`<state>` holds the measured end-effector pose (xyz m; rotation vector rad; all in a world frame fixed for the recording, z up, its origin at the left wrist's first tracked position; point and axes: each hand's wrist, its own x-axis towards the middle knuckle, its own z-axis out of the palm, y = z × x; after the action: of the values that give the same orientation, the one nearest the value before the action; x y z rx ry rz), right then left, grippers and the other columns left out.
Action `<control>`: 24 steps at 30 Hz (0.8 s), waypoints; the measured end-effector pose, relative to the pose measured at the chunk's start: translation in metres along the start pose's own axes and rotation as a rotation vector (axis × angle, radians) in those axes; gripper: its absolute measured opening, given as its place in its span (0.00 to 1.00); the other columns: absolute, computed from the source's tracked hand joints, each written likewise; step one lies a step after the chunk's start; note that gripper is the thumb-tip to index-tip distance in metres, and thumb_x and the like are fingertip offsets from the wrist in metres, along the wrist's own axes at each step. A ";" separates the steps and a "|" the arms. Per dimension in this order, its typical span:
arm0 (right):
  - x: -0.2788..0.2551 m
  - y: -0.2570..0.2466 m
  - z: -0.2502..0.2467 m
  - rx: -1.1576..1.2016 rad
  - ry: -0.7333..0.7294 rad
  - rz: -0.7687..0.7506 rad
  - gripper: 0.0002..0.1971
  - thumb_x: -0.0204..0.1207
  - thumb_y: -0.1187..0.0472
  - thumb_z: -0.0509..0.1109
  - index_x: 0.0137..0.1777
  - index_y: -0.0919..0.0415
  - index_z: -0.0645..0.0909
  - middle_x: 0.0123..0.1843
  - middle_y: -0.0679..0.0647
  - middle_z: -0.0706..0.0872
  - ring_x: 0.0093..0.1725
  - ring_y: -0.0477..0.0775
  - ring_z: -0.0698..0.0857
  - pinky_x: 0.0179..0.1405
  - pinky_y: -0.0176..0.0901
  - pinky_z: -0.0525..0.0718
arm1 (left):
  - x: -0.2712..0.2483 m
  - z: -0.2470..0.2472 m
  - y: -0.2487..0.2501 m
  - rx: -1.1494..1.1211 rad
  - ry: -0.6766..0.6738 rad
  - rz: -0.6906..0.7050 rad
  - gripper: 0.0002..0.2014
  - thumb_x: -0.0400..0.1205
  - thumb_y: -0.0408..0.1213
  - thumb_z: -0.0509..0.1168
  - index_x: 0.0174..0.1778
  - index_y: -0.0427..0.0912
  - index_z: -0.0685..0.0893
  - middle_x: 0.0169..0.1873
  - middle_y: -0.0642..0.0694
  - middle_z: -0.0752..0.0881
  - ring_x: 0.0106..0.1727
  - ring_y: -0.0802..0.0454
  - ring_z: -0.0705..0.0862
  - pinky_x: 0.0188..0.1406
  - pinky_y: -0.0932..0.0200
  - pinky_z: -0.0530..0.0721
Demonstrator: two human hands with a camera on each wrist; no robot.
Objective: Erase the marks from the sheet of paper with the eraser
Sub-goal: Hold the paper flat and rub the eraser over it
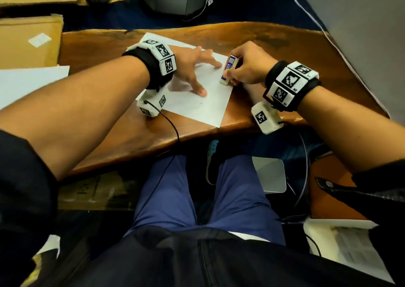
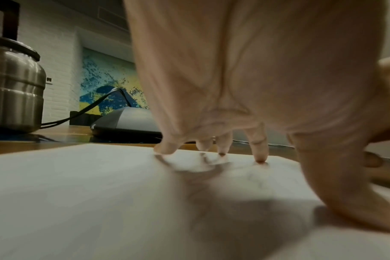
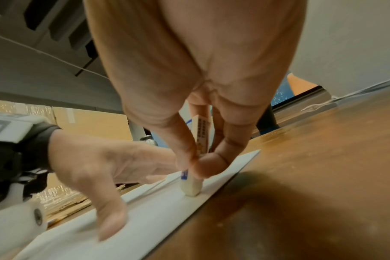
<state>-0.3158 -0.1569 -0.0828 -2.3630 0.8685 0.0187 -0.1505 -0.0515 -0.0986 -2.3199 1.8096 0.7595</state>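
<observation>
The right hand [image 1: 245, 67] pinches the eraser [image 1: 228, 69] between thumb and fingers around its printed sleeve, bare white tip down on the sheet of paper [image 1: 210, 109] close to the sheet's right edge. The left hand [image 1: 192, 67] is spread wide, fingertips [image 2: 259, 156] and thumb pressing the sheet flat on the wooden table [image 1: 274, 36], just left of the eraser. To rub well here, I judge short strokes running away from the anchoring hand and toward the free edge are best, with moderate pressure, so the paper stays taut and does not buckle. Faint grey marks show under the left palm in the left wrist view; they look unfinished. The eraser stands steeply on end, its long axis tilted, upper end leaning to the far right.
</observation>
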 end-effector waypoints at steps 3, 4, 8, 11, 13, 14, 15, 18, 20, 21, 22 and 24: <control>-0.003 0.012 -0.004 -0.013 0.047 0.009 0.13 0.77 0.57 0.77 0.59 0.59 0.86 0.52 0.54 0.90 0.44 0.48 0.89 0.35 0.33 0.82 | 0.003 0.001 0.001 0.053 0.126 0.015 0.40 0.72 0.60 0.74 0.80 0.68 0.65 0.86 0.49 0.55 0.85 0.42 0.55 0.81 0.32 0.53; -0.005 0.016 -0.006 -0.009 0.061 0.022 0.15 0.77 0.57 0.77 0.61 0.59 0.86 0.55 0.54 0.89 0.48 0.50 0.89 0.39 0.35 0.84 | 0.003 0.002 0.004 0.057 0.159 0.037 0.36 0.75 0.57 0.73 0.79 0.67 0.67 0.85 0.49 0.59 0.84 0.41 0.58 0.81 0.32 0.55; -0.008 0.020 -0.006 -0.028 0.111 0.023 0.17 0.77 0.56 0.77 0.64 0.60 0.85 0.62 0.58 0.88 0.58 0.54 0.87 0.54 0.44 0.87 | -0.002 0.010 0.012 0.064 0.069 0.043 0.42 0.75 0.60 0.71 0.83 0.65 0.59 0.86 0.49 0.52 0.86 0.44 0.53 0.83 0.38 0.51; -0.007 0.017 -0.003 -0.082 0.147 -0.010 0.16 0.76 0.54 0.77 0.62 0.60 0.86 0.63 0.58 0.86 0.63 0.56 0.84 0.50 0.40 0.80 | -0.004 0.014 0.012 0.109 -0.085 0.011 0.58 0.64 0.68 0.73 0.84 0.68 0.42 0.86 0.53 0.36 0.86 0.49 0.38 0.84 0.37 0.43; -0.010 0.013 0.000 -0.117 0.167 -0.018 0.17 0.77 0.55 0.76 0.63 0.62 0.86 0.63 0.58 0.85 0.65 0.59 0.82 0.48 0.40 0.79 | -0.004 0.013 0.012 0.122 -0.123 0.007 0.63 0.59 0.70 0.73 0.83 0.69 0.38 0.85 0.54 0.32 0.85 0.50 0.34 0.83 0.36 0.42; -0.013 0.010 0.003 -0.124 0.179 -0.031 0.16 0.77 0.55 0.76 0.61 0.63 0.87 0.62 0.60 0.85 0.63 0.60 0.82 0.47 0.42 0.82 | -0.004 0.011 0.013 0.128 -0.136 0.000 0.64 0.58 0.70 0.73 0.83 0.69 0.37 0.84 0.54 0.32 0.85 0.49 0.33 0.83 0.35 0.42; -0.017 0.008 0.008 -0.123 0.186 -0.057 0.14 0.77 0.56 0.75 0.57 0.65 0.87 0.59 0.61 0.86 0.60 0.60 0.83 0.46 0.46 0.86 | -0.004 0.010 0.015 0.133 -0.145 -0.009 0.64 0.58 0.70 0.74 0.83 0.69 0.38 0.84 0.53 0.31 0.85 0.49 0.33 0.83 0.35 0.42; -0.033 -0.002 0.023 -0.131 0.115 -0.189 0.10 0.73 0.57 0.75 0.43 0.65 0.88 0.43 0.61 0.89 0.46 0.60 0.86 0.41 0.52 0.87 | -0.003 0.008 0.019 0.130 -0.167 -0.022 0.65 0.54 0.71 0.73 0.84 0.67 0.44 0.84 0.52 0.30 0.85 0.48 0.32 0.83 0.35 0.42; -0.040 -0.006 0.026 -0.118 0.022 -0.225 0.09 0.71 0.56 0.78 0.42 0.63 0.89 0.40 0.57 0.91 0.40 0.55 0.89 0.38 0.47 0.88 | -0.003 0.007 0.020 0.134 -0.175 -0.015 0.65 0.55 0.70 0.74 0.84 0.67 0.44 0.84 0.51 0.29 0.85 0.47 0.32 0.83 0.34 0.42; -0.039 -0.006 0.023 -0.095 -0.008 -0.204 0.09 0.71 0.56 0.79 0.44 0.61 0.90 0.42 0.56 0.91 0.41 0.52 0.89 0.39 0.45 0.89 | -0.004 0.007 0.020 0.136 -0.175 -0.020 0.64 0.57 0.69 0.74 0.84 0.66 0.43 0.84 0.51 0.29 0.85 0.47 0.32 0.83 0.35 0.42; -0.035 -0.004 0.019 -0.067 -0.018 -0.163 0.10 0.71 0.55 0.80 0.47 0.60 0.90 0.44 0.54 0.91 0.43 0.50 0.89 0.40 0.42 0.89 | -0.005 0.006 0.021 0.140 -0.171 -0.028 0.63 0.59 0.67 0.75 0.85 0.65 0.42 0.84 0.52 0.29 0.85 0.47 0.32 0.83 0.35 0.42; -0.024 0.004 0.007 -0.006 0.019 -0.060 0.13 0.72 0.54 0.80 0.54 0.59 0.89 0.51 0.53 0.90 0.47 0.47 0.89 0.39 0.35 0.86 | -0.006 0.005 0.023 0.145 -0.161 -0.036 0.62 0.62 0.65 0.77 0.84 0.66 0.39 0.84 0.52 0.30 0.85 0.47 0.33 0.83 0.36 0.43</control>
<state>-0.3351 -0.1415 -0.0857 -2.3975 0.8069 -0.0264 -0.1745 -0.0506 -0.0956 -2.1288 1.6908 0.7588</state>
